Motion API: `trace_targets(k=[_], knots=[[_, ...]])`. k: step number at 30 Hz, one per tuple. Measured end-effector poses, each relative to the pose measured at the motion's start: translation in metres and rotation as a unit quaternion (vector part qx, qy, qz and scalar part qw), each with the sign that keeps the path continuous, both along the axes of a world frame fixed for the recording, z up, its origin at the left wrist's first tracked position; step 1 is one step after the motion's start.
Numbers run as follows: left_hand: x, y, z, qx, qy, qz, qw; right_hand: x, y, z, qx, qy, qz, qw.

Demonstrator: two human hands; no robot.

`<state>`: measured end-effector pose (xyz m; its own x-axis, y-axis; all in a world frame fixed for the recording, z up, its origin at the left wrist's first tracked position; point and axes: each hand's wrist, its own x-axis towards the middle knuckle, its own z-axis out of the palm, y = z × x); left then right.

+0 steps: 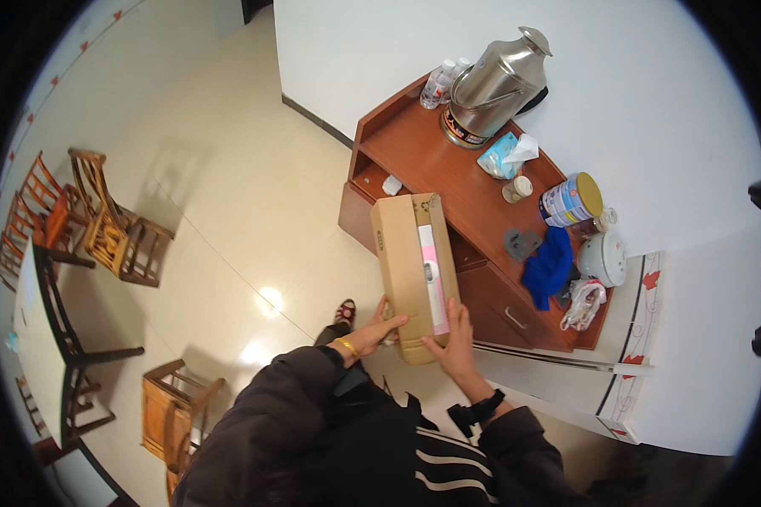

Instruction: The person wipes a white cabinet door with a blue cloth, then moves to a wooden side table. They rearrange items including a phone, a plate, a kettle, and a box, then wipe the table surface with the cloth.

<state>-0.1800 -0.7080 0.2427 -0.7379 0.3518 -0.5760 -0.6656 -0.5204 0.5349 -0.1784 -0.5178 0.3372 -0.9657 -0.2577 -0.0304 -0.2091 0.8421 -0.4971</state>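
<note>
A long cardboard box (398,253) is held between both my hands, tilted, with its far end over the front edge of the wooden cabinet (412,149). A gap along its right side shows a pink and white package (431,272) inside. My left hand (374,329) grips the near left side, thumb on top and fingers partly hidden beneath. At the near right edge, my right hand (455,345) presses with its fingers along the side and its thumb on the near end. A small white object (392,185) sits in the cabinet's open shelf, just beyond the box.
On the cabinet stand a metal thermos flask (498,89), plastic bottles (437,85), a tissue pack (502,155), a small jar (517,189), a large tin (571,199), a blue cloth (548,266) and a lidded white pot (602,260). Wooden chairs (111,234) and a table (38,329) are at left.
</note>
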Motion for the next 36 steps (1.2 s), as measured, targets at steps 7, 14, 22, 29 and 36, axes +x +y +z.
trace_targets(k=[7,14,22,29,36], knots=[[0.041,-0.003,-0.059,-0.030,0.020,-0.028,0.999,0.040,-0.005,-0.060,-0.028,-0.063,0.019,0.997],[0.047,-0.014,-0.087,-0.075,0.009,0.013,0.997,0.040,-0.019,-0.101,-0.105,-0.140,-0.007,0.985],[-0.001,-0.022,-0.062,-0.012,0.060,-0.021,0.998,0.012,-0.022,-0.084,-0.116,-0.090,-0.044,0.988],[-0.070,-0.002,-0.074,-0.049,0.022,-0.041,0.998,-0.043,-0.007,-0.098,-0.123,-0.073,-0.092,0.985],[-0.135,0.029,-0.094,-0.071,0.069,-0.004,0.995,-0.098,-0.003,-0.103,-0.135,-0.071,-0.175,0.973]])
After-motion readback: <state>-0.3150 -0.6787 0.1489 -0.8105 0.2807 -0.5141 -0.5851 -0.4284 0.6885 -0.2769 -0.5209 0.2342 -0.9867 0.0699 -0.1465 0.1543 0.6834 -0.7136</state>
